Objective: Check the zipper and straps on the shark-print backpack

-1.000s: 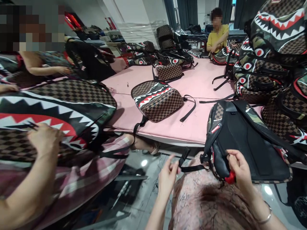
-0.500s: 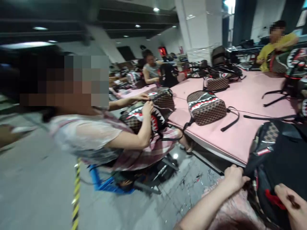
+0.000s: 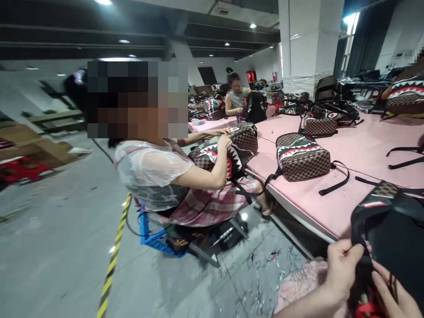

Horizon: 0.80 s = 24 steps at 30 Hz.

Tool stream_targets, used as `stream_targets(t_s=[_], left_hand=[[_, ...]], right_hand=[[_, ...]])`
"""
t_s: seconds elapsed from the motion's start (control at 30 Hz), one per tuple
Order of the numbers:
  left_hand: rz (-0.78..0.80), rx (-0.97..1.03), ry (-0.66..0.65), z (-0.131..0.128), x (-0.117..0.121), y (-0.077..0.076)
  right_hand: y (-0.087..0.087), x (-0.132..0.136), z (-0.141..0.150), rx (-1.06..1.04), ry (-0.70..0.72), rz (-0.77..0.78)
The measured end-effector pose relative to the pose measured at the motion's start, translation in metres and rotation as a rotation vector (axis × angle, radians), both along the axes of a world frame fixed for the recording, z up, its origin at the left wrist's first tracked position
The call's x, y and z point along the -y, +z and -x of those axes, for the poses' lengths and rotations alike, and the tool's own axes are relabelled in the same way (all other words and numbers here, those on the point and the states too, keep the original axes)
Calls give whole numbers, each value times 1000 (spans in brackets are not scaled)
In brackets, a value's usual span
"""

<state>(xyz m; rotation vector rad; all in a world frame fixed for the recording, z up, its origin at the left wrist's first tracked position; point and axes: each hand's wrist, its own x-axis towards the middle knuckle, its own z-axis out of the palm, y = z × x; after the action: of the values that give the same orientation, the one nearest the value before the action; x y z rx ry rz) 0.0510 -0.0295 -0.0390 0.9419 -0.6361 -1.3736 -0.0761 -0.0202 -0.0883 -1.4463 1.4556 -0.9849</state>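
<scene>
Backpack (image 3: 394, 234) sits at four o'clock from where I'm watching. Left hand (image 3: 344, 260) pinches its black strap (image 3: 358, 230), fingers closed; right hand (image 3: 394, 289) looks pinched shut on it too. I'd hold that strap flat, no twists.

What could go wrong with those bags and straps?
The black strap pinched in the left hand might slip loose. The patterned backpack's loose strap hangs over the pink table's edge, so the seated person's leg could snag it. Anything dropped might pick up scraps from the floor.
</scene>
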Motion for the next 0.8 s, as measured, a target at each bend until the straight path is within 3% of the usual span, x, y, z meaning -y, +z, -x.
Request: stream_targets(t_s=[0.13, 0.23, 0.37, 0.43, 0.53, 0.67, 0.8], left_hand=[[-204, -124, -9, -7, 1, -9], [-155, -29, -24, -20, -1, -22], [119, 623, 204, -36, -21, -24], [273, 940, 240, -41, -33, -24], [362, 1151, 133, -43, -44, -32], [294, 1258, 22, -42, -41, -47], [245, 1334, -114, -43, -33, -46]], right_hand=[[-15, -11, -12, 37, -48, -189], [-20, -12, -22, 38, -88, -298], [-17, -11, -26, 25, -130, -370], [-16, -10, -24, 10, -142, -396], [-19, -8, -20, -13, -135, -430], [-25, -3, -12, -125, -107, -513], [-25, -2, -6, -259, -90, -453]])
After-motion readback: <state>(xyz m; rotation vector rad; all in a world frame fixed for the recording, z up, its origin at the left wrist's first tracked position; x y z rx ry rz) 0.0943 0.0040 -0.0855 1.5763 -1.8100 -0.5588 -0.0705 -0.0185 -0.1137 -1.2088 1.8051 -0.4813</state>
